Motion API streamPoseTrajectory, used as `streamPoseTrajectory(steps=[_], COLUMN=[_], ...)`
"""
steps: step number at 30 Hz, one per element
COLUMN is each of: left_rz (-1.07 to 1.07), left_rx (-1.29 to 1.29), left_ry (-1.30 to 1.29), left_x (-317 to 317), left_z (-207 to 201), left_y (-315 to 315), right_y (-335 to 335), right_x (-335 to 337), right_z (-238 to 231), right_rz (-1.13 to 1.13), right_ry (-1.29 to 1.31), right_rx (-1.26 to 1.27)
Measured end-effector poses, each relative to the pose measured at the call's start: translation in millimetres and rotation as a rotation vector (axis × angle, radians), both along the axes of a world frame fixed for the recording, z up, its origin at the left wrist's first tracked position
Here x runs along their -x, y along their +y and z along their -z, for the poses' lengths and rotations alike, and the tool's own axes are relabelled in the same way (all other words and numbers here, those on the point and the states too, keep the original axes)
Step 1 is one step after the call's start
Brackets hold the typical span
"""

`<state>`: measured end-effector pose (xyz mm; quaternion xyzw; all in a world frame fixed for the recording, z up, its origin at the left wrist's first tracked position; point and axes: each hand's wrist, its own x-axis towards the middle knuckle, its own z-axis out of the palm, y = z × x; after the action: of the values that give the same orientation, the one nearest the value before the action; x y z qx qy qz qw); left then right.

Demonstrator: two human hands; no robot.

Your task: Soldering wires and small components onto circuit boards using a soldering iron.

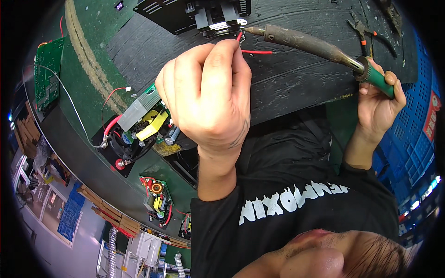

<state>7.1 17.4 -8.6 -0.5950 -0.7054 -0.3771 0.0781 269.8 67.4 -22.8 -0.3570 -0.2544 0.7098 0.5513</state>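
Note:
My right hand [380, 104] grips the green handle of a soldering iron [308, 45]. The iron's tip points left and meets, or nearly meets, a small metal terminal [242, 22] on a black socket [218, 22] in a black slotted metal case [169, 14]. Just below the tip, my left hand [206, 88] has its fingers pinched on a red wire [239, 36], whose upper end reaches the terminal. Another piece of red wire [257, 52] extends rightward from beside the fingertips; whether it is the same wire is hidden.
Pliers with orange-marked handles [364, 39] lie right of the iron. Beside my left wrist sits an open circuit assembly [143, 120] with a heat sink. A green circuit board [48, 74] and a smaller board [156, 199] lie farther left. Blue crates [422, 60] stand at right.

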Motion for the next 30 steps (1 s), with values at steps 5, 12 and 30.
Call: streamPoseTrajectory(steps=[5,12,30], left_rz=[0.005,0.027,0.056], left_rx=[0.032,0.036,-0.018], left_ry=[-0.059,-0.057,-0.011], left_x=[-2,-3,-3], left_z=[-4,-5,1], left_y=[-1,4,5], right_y=[1,4,6], right_x=[-2,-6,-4], right_z=[0,-4,-3], right_rz=[-0.030,-0.018,-0.026], right_ry=[0.002,-0.002,-0.013], right_rx=[0.010,-0.001,0.005])
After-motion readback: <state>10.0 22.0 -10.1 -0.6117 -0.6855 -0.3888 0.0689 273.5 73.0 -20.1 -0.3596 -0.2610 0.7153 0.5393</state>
